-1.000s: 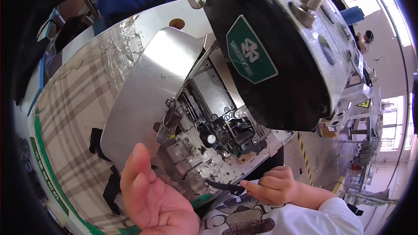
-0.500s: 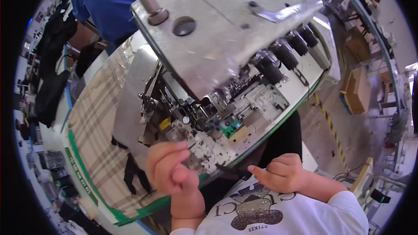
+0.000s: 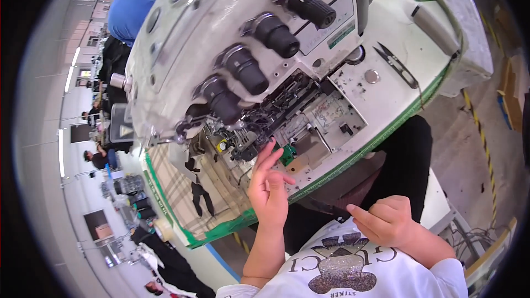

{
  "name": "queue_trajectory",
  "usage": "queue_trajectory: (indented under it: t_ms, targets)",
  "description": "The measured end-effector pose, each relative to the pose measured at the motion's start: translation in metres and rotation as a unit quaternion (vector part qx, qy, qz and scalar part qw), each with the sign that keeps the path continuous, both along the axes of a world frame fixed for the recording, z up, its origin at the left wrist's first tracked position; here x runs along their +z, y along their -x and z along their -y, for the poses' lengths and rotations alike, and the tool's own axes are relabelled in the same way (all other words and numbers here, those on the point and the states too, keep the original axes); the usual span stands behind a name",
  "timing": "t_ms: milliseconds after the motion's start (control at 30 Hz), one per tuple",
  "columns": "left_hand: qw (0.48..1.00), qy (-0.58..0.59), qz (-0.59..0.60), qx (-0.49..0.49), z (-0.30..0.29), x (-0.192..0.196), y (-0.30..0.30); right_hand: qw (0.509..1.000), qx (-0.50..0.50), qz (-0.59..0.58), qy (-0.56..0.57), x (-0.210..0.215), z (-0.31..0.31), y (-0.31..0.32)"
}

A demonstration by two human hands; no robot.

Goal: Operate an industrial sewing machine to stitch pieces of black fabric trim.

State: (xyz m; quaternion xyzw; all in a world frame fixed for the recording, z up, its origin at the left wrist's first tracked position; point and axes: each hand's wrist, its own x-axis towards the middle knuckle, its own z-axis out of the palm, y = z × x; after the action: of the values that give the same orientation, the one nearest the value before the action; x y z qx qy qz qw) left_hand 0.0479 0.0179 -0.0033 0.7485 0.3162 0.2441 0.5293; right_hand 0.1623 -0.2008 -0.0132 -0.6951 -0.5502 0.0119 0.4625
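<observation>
A white sewing machine point(image 3: 182, 33) stands in front of me, with a row of black tension knobs point(image 3: 241, 69) along its front. Below them the opened base shows its metal mechanism point(image 3: 248, 143). My left hand point(image 3: 269, 190) is raised at this mechanism, fingers stretched and apart, with nothing visible in it. Whether a fingertip touches the metal I cannot tell. Over my lap, my right hand point(image 3: 386, 222) is closed with thumb and fingers pinched together. A dark thin strip point(image 3: 326, 207) lies by its fingertips; whether they grip it is unclear.
Thread snips point(image 3: 397, 65) and a round metal disc point(image 3: 371, 76) lie on the right of the machine table. Small dark scraps point(image 3: 202, 198) rest on the plaid surface at left. Green tape point(image 3: 353, 157) edges the table. A person in blue point(image 3: 138, 8) is beyond the machine.
The view has swung, bringing the knobs and snips closer into sight. My left hand has gone from curled to stretched fingers, nearer the mechanism. My right hand keeps its pinch.
</observation>
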Motion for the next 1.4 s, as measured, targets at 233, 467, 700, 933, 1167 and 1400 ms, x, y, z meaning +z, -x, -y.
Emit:
queue_trajectory:
  t_ms: [233, 467, 700, 933, 1167, 1400]
  targets:
    - [0.983, 0.177, 0.039, 0.024, 0.007, -0.004, -0.011, 0.997, -0.008, -0.078, -0.01, -0.034, 0.003, -0.025]
    - [0.941, 0.302, 0.128, 0.088, 0.015, -0.003, -0.012, 0.993, 0.013, -0.111, -0.039, -0.063, -0.006, -0.041]
    - [0.959, 0.268, 0.07, 0.064, 0.018, 0.004, -0.011, 0.99, 0.026, -0.132, -0.046, -0.068, -0.005, -0.042]
    - [0.951, 0.283, 0.108, 0.066, 0.019, -0.008, -0.007, 0.995, 0.005, -0.096, -0.031, -0.064, 0.006, -0.039]
    - [0.971, 0.195, 0.103, 0.092, 0.019, 0.002, -0.006, 0.995, 0.022, -0.072, -0.068, -0.03, -0.014, -0.063]
    - [0.976, 0.148, 0.071, 0.143, 0.019, -0.003, -0.004, 0.997, -0.023, 0.031, -0.069, 0.007, -0.063, -0.089]
